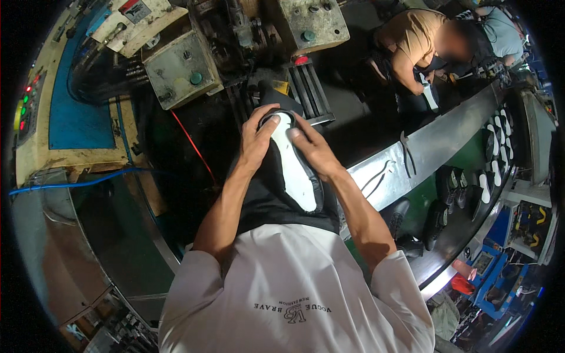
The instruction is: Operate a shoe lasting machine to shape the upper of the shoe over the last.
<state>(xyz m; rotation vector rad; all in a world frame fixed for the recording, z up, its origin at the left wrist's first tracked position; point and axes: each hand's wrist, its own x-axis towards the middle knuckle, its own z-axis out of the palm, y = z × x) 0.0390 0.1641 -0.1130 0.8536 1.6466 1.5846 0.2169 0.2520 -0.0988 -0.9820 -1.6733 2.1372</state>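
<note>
I see the left hand (256, 141) pinching the far end of a black shoe (294, 170), and the right hand (316, 152) clasping its right side. The shoe is above the lap (259, 205), with white sole (292, 162) upward. Two tools (407, 156) lie on the metal bench (444, 126).

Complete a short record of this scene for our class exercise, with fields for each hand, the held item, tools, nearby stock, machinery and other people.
Left hand: gripping the dark shoe, thumb on its underside
Right hand: gripping its right side
Held item: white underside facing the camera
Tools: two plier-like tools on the metal ledge
Nearby stock: other dark shoes, right
Machinery: control box with green button
Other people: two, upper right; one in a tan top
</note>
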